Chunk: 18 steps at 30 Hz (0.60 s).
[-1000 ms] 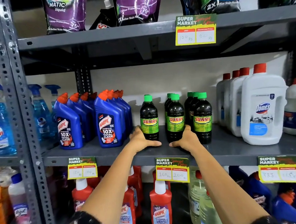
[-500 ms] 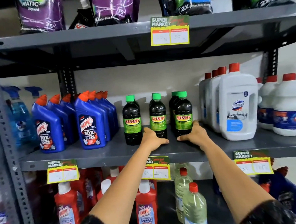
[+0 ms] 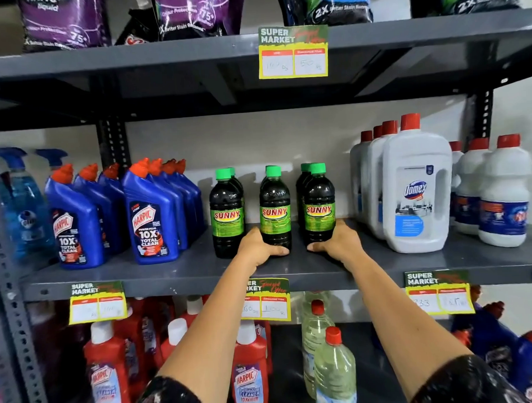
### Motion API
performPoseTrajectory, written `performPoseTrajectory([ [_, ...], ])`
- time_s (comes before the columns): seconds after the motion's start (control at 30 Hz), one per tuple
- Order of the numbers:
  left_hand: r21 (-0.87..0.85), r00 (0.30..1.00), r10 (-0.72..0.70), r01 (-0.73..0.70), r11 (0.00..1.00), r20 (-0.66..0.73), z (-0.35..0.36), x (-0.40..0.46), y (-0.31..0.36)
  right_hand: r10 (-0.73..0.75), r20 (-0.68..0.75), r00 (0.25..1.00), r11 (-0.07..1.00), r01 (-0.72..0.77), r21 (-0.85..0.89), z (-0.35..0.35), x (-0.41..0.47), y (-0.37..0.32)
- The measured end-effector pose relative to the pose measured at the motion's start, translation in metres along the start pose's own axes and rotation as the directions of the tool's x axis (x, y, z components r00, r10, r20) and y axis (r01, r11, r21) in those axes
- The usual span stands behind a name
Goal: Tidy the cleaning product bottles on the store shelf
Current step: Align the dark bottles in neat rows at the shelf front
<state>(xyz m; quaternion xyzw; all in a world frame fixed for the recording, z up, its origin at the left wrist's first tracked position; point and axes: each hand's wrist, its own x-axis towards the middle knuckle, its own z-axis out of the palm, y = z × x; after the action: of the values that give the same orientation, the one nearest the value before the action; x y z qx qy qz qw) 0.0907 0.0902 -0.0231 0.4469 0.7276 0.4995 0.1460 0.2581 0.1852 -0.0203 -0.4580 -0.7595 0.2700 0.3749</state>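
Note:
Three front dark Sunny bottles with green caps stand on the middle grey shelf (image 3: 176, 272), with more behind them. My left hand (image 3: 256, 248) wraps the base of the middle Sunny bottle (image 3: 274, 207). My right hand (image 3: 338, 243) wraps the base of the right Sunny bottle (image 3: 319, 204). The left Sunny bottle (image 3: 226, 212) stands untouched beside my left hand. Both bottles rest upright on the shelf.
Blue Harpic bottles (image 3: 149, 213) stand in rows to the left, with blue spray bottles (image 3: 21, 208) beyond. White Domex jugs (image 3: 415, 190) and smaller white bottles (image 3: 501, 195) stand to the right. Red Harpic bottles (image 3: 249, 378) and pale bottles (image 3: 334, 373) fill the lower shelf. Price tags (image 3: 292, 52) hang on shelf edges.
Both hands shifted one bottle to the right, from the left and middle Sunny bottles to the middle and right ones. The view also swung rightward.

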Motion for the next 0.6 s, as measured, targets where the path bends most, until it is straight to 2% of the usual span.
performPoseTrajectory([
  [0.4, 0.028, 1.000, 0.011, -0.011, 1.000, -0.003, 0.001, -0.011, 0.007, 0.012, 0.007, 1.000, 0.993, -0.011, -0.115, -0.001, -0.012, -0.007],
  [0.5, 0.125, 0.972, 0.151, -0.130, 0.984, -0.182, 0.006, -0.027, 0.015, 0.043, 0.047, 0.998, 0.990, -0.036, -0.134, -0.007, -0.017, -0.011],
  [0.6, 0.223, 0.866, 0.289, -0.212, 0.951, -0.408, 0.015, -0.050, 0.031, 0.022, 0.001, 1.000, 0.984, -0.022, -0.178, -0.026, -0.025, -0.015],
])
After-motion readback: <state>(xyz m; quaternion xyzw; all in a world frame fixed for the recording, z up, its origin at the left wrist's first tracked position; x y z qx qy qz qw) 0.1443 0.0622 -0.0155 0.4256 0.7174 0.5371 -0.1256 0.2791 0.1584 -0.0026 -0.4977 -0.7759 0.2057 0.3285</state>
